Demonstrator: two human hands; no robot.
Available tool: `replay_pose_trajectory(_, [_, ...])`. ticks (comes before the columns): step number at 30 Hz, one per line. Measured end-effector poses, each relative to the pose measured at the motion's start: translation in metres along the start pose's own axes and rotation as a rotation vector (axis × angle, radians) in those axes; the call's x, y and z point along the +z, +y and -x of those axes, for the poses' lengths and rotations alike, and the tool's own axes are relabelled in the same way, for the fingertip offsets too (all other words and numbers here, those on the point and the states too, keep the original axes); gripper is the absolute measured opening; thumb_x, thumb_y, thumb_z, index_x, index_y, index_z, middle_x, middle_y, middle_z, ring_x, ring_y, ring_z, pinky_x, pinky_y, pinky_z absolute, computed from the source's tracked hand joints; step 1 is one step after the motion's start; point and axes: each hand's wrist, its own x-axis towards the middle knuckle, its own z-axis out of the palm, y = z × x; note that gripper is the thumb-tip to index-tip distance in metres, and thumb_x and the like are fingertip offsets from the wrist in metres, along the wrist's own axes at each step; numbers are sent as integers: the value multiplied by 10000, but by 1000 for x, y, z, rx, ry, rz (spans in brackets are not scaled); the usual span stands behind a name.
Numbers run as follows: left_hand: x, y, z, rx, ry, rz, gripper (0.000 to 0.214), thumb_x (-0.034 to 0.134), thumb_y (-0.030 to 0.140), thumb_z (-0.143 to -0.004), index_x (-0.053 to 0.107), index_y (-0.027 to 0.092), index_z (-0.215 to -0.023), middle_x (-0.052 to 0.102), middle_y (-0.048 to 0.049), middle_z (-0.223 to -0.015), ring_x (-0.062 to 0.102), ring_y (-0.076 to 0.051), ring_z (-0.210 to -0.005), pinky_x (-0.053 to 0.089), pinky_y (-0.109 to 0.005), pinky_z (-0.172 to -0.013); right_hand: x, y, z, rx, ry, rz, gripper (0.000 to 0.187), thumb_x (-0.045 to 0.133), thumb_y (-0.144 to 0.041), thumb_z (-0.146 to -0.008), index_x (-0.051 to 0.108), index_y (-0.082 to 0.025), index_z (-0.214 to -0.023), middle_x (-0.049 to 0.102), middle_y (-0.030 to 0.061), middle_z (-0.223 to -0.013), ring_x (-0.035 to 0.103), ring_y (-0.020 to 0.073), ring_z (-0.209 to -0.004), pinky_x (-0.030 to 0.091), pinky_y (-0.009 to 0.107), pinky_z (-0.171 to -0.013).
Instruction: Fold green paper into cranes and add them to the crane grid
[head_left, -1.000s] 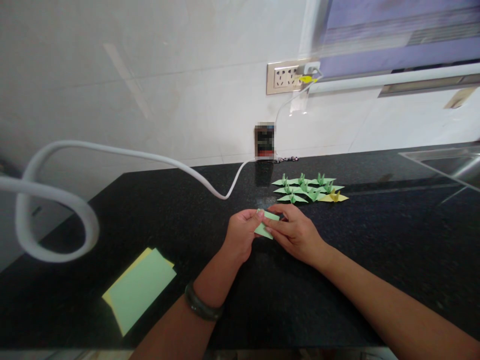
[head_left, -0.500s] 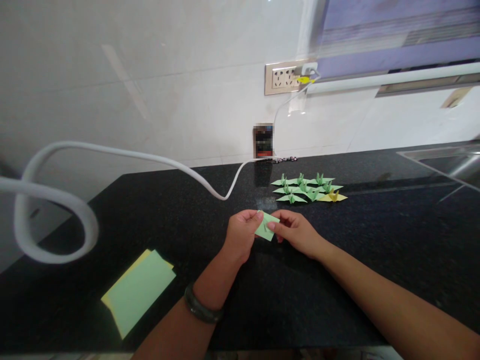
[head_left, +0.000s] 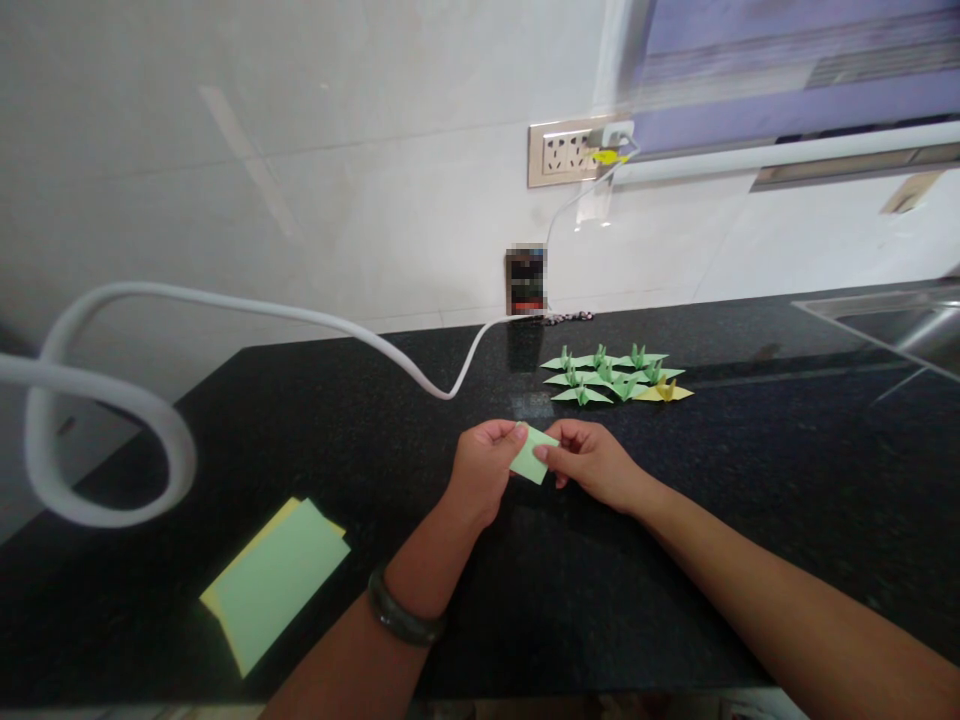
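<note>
A small folded piece of green paper (head_left: pixel 531 462) is held between both hands above the dark counter. My left hand (head_left: pixel 484 468) pinches its left side, thumb on top. From the right, my right hand (head_left: pixel 592 462) grips the other edge, its thumb lying on the paper's face. The fingers behind the paper are partly hidden. Beyond the hands stand several folded green paper cranes (head_left: pixel 606 374) in rows, with one yellow paper crane (head_left: pixel 666 391) at the near right corner. To the left lies a stack of green and yellow paper sheets (head_left: pixel 277 590).
A thick white cable (head_left: pixel 337 322) loops across the left and runs to the wall. A pixelated dark phone-like object (head_left: pixel 526 282) leans on the wall beneath a socket panel (head_left: pixel 566 153). At the right is a metal sink (head_left: pixel 900 325). The black counter (head_left: pixel 750 450) spans the view.
The dark gap or crease that showed on the paper's face is gone, and the face now looks flat. Both hands keep nearly the same place and grip.
</note>
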Motion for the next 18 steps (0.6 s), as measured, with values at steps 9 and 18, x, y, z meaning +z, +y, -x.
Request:
replay_pose_trajectory(9, [1, 1, 2, 1, -45, 59, 260, 585, 371, -652, 583, 119, -718, 577, -5, -585, 504, -81, -484, 383, -207, -474, -1, 2, 0, 9, 31, 21, 227, 548, -368, -688, 502, -147, -665, 508, -25, -558, 442, 53, -403, 395, 183, -394])
replay_pose_trajectory(18, [1, -3, 2, 44, -41, 7, 233, 657, 306, -591, 561, 127, -707, 583, -6, -589, 505, -85, -488, 384, -207, -478, 2, 4, 0, 5, 40, 59, 254, 565, -393, -671, 488, -152, -647, 506, -30, -529, 443, 54, -402, 383, 174, -390])
